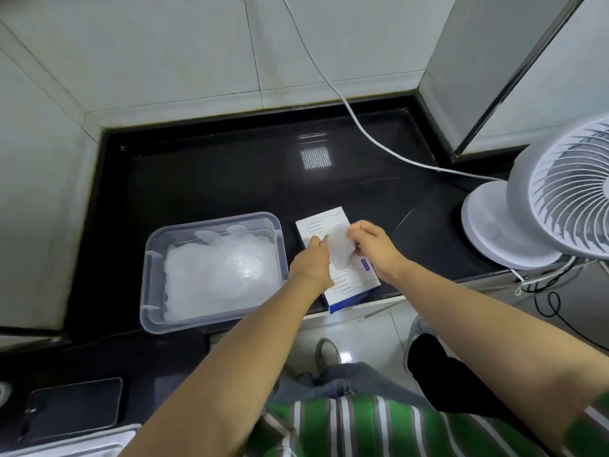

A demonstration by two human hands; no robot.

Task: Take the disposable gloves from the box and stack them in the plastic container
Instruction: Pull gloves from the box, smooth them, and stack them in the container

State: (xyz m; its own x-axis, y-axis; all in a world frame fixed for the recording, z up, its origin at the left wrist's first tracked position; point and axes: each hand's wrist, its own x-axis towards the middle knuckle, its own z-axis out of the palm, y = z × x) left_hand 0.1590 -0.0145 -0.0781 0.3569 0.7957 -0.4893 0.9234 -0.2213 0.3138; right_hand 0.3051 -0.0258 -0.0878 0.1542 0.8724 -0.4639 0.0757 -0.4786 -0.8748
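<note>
**Pulling one glove from the box.** The right hand [369,245] pinched a translucent glove [341,252] by its upper edge between thumb and curled fingers, so that the glove hung directly over the box [351,291]. The left hand [311,263] lay over the left half of the box with its fingertips at the glove's edge. Whether it gripped the glove or only pressed on the carton could not be told from where one stood. It probably steadied the light carton, so that the pull would free a single glove and not drag the box along.

The box lay flat near the front edge of the counter [230,179], printed face up, which put its opening within reach of both hands. Just left of the box stood the plastic container [150,258], lid off, holding a stack of gloves [220,272]; this nearness kept each transfer short. Well to the right of the box stood a white fan [566,192], and a cable [329,84] ran behind the box and up the wall. A dark phone [75,407] lay far to the front left of the box.
</note>
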